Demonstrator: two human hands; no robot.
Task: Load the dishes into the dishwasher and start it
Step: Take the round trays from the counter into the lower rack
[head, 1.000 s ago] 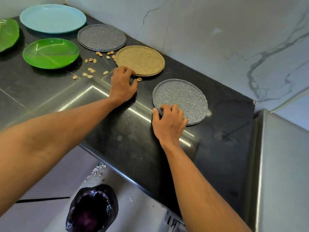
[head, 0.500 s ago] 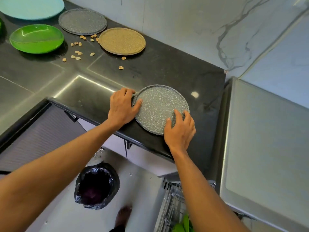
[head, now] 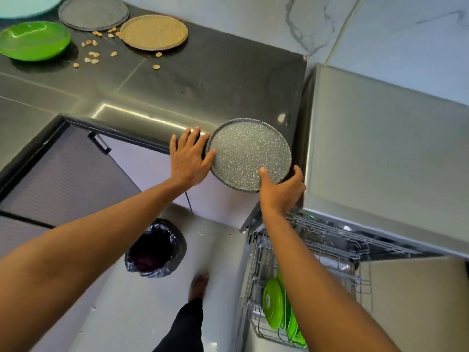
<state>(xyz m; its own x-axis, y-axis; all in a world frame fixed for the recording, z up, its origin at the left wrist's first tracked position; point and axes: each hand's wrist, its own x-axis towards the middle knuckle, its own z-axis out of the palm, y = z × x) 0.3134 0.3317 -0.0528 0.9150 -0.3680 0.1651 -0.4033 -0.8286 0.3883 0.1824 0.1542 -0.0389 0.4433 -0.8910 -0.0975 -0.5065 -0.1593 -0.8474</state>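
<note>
— What's around the black counter (head: 177,82)?

— Marble wall behind it; on it a green plate (head: 34,40), a tan plate (head: 153,32) and scattered nuts (head: 92,55); below its front edge a bin (head: 154,250) on the floor; to its right the dishwasher (head: 380,138), rack (head: 317,270) pulled out, green plates (head: 274,303) inside.

— And the hands?

— The speckled plate (head: 250,151) overhangs the counter's front edge; right hand (head: 281,191) grips its near rim, thumb on top; left hand (head: 189,158) lies flat, fingers spread, thumb touching its left rim.

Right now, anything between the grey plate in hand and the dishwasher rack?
Nothing visible. The right hand grips the grey plate at the counter edge; the left hand touches its rim. The rack is pulled out below, with green plates at its left and the right forearm across it.
</note>
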